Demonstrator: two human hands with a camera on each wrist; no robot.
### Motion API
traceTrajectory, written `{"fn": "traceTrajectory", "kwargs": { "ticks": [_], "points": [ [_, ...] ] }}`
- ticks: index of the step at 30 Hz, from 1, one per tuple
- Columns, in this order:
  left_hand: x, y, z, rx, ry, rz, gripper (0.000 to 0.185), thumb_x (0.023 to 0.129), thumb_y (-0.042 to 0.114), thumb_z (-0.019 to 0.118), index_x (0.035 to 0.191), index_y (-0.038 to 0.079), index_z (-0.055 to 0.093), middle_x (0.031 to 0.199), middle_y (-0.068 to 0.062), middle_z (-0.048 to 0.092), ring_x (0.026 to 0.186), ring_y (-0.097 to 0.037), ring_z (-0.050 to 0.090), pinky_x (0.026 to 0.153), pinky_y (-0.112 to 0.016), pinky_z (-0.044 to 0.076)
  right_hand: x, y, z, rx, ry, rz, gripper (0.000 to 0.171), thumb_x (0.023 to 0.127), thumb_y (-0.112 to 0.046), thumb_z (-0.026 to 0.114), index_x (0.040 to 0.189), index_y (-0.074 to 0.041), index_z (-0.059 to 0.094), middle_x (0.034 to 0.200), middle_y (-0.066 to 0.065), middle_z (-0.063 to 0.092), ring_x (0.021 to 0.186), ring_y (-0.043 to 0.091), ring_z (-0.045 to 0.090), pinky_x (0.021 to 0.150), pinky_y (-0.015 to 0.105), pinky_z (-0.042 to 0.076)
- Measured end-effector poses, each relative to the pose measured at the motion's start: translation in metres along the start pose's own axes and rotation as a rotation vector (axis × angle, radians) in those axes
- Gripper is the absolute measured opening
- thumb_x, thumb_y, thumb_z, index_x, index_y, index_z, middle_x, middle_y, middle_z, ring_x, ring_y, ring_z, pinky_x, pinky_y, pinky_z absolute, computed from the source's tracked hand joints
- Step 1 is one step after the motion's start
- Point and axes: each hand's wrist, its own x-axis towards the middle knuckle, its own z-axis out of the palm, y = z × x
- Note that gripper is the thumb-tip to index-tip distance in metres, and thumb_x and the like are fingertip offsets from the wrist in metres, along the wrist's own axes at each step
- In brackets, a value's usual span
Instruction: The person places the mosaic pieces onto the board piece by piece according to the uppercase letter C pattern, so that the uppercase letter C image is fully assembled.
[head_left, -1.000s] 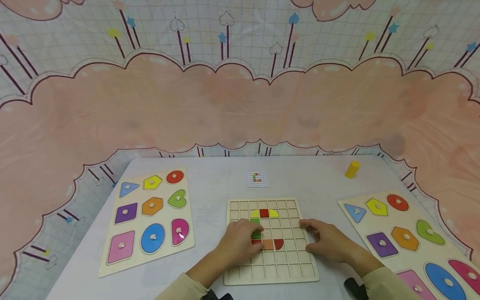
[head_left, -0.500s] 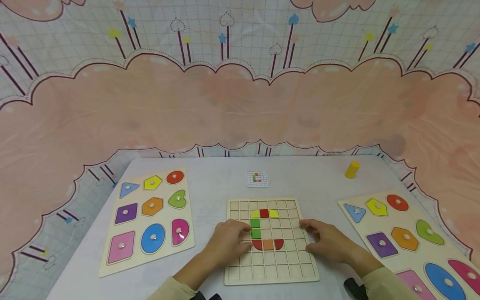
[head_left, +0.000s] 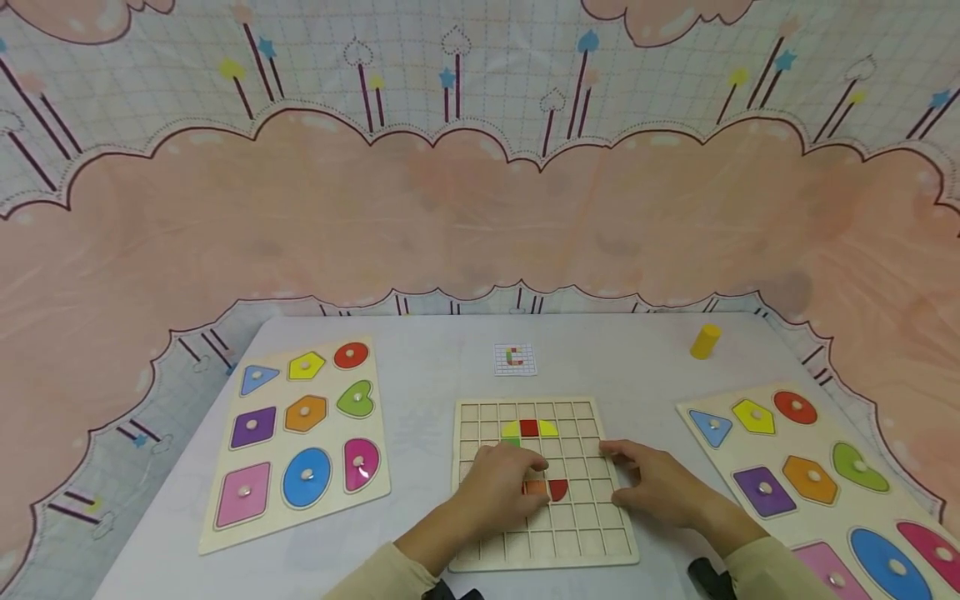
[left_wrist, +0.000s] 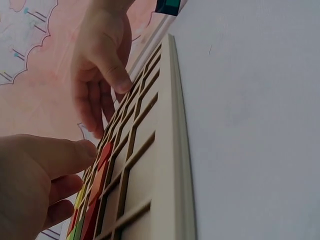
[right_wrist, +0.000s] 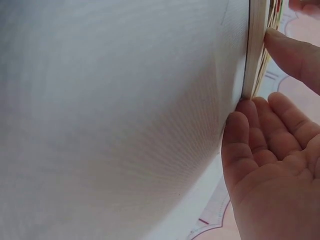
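A wooden grid board [head_left: 555, 546] lies on the table with small coloured pieces in its cells. In the head view a red square [head_left: 528, 427] sits between two yellow pieces, and an orange square [head_left: 534, 487] is beside a red rounded piece [head_left: 558, 491]. Over the board's middle, my left hand [head_left: 498, 492] has its thumb and fingers apart, thumb tip by the orange square. It hides the left column of pieces; nothing shows between its fingers in the left wrist view. My right hand [head_left: 663, 487] touches the board's right edge, thumb [right_wrist: 292, 55] against the rim, fingers relaxed.
Left and right of the board lie two knob-puzzle boards, the left one [head_left: 322, 504] and the right one [head_left: 821, 521], both filled with coloured shapes. A small pattern card [head_left: 515, 360] lies behind the grid board. A yellow cylinder [head_left: 705, 342] stands at the back right.
My left hand drew back to the left, uncovering the green and red pieces, then came right again over them. The right hand and the board have stayed put.
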Motion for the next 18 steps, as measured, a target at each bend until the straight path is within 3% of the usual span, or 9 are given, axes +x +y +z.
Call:
{"fn": "traceTrajectory", "kwargs": {
  "ticks": [8, 18],
  "points": [
    [0.011, 0.011, 0.011, 0.046, -0.017, 0.014, 0.026, 0.082, 0.030, 0.079, 0.104, 0.017, 0.075, 0.096, 0.014, 0.068, 0.096, -0.008, 0.059, 0.083, -0.032, 0.041, 0.000, 0.002, -0.001, 0.017, -0.008, -0.022, 0.067, 0.078, -0.012, 0.084, 0.139, -0.007, 0.055, 0.130, 0.008, 0.062, 0.120, 0.032, 0.056, 0.101, 0.053, 0.044],
    [0.012, 0.013, 0.015, 0.066, 0.002, 0.023, 0.015, 0.085, 0.023, 0.076, 0.099, 0.019, 0.074, 0.087, 0.017, 0.065, 0.088, -0.006, 0.057, 0.080, -0.032, 0.042, 0.000, 0.003, -0.001, 0.027, -0.010, -0.029, 0.068, 0.079, -0.012, 0.084, 0.139, -0.006, 0.055, 0.132, 0.009, 0.061, 0.122, 0.032, 0.055, 0.102, 0.053, 0.044]
  ]
}}
